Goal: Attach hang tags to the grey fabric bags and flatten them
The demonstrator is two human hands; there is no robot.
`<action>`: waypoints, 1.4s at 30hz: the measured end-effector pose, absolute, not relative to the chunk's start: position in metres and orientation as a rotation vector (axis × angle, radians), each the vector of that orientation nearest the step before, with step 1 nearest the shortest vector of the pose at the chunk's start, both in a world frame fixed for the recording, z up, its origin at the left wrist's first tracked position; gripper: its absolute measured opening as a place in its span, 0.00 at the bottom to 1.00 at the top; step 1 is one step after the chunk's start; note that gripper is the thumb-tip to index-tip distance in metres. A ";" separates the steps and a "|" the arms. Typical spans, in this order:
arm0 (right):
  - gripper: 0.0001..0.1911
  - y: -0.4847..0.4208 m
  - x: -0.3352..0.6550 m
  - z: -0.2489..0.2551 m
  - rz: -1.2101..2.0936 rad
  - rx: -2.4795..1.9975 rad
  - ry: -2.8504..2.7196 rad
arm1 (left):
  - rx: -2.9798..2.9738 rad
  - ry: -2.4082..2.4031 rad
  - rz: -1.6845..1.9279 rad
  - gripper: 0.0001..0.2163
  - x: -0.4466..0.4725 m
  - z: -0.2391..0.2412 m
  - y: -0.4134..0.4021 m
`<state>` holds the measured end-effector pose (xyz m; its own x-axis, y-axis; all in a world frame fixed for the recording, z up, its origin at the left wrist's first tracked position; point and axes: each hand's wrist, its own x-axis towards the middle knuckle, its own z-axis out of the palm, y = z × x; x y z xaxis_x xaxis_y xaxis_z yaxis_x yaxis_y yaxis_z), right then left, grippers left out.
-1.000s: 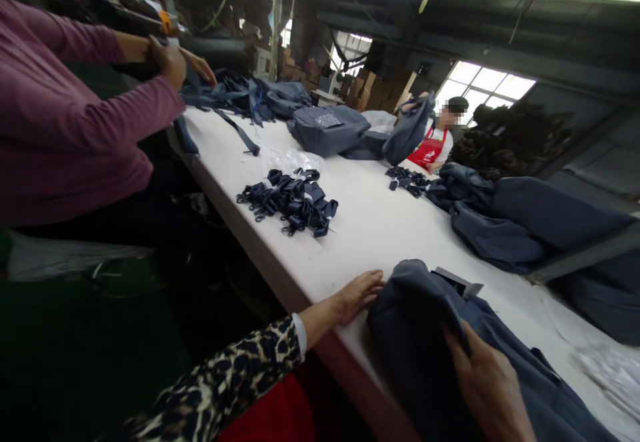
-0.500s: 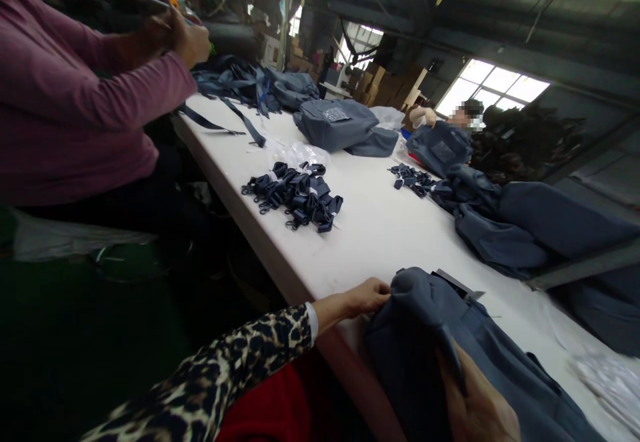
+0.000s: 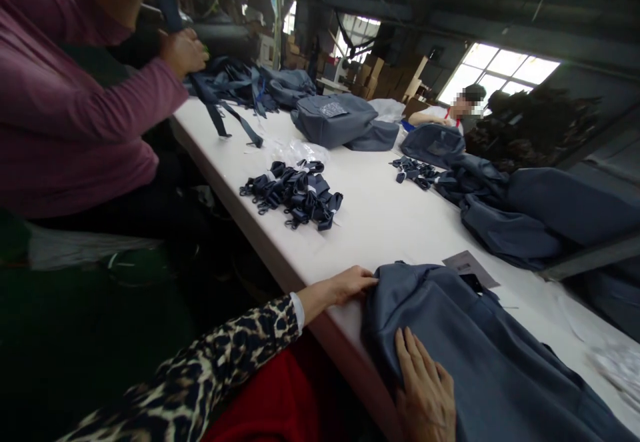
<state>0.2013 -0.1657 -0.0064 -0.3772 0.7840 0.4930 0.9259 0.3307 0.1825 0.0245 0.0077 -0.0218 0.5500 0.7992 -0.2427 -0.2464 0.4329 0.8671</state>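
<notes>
A large blue-grey fabric bag [image 3: 500, 355] lies along the near edge of the table in front of me. At its left end, my left hand [image 3: 350, 286] grips the corner, the fingertips partly hidden by the cloth. My right hand [image 3: 427, 389] rests on the bag's near side with its fingers stretched out flat against the fabric. From under the bag's far side sticks out a grey card tag [image 3: 470, 267], with a small black piece beside it.
Bundled dark straps with hooks [image 3: 295, 192] lie mid-table on the white table [image 3: 370, 222]. More bags [image 3: 333, 121] stand farther back and along the right [image 3: 575, 205]. A co-worker in a pink top [image 3: 80, 109] handles straps at left; another person sits across the table.
My right hand has come out from the bag's folded edge and now lies flat on its side. The bag's end has flattened out. The pink-sleeved co-worker has raised a strap.
</notes>
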 end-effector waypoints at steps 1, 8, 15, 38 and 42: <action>0.35 -0.165 0.206 -0.006 -0.538 -1.519 -2.247 | 0.895 0.689 0.717 0.18 0.019 -0.020 0.005; 0.23 -0.166 0.229 0.009 0.174 -1.746 -1.675 | 0.825 0.546 0.754 0.43 0.009 -0.012 -0.025; 0.27 -0.166 0.230 0.024 0.343 -1.778 -1.520 | 1.005 0.688 0.755 0.46 0.020 -0.003 -0.027; 0.30 -0.172 0.216 0.002 -0.404 -1.401 -2.065 | 1.108 0.529 0.399 0.24 0.015 0.017 -0.015; 0.30 -0.162 0.215 -0.010 -0.725 -1.441 -2.084 | 1.156 0.472 0.274 0.17 0.022 0.024 -0.002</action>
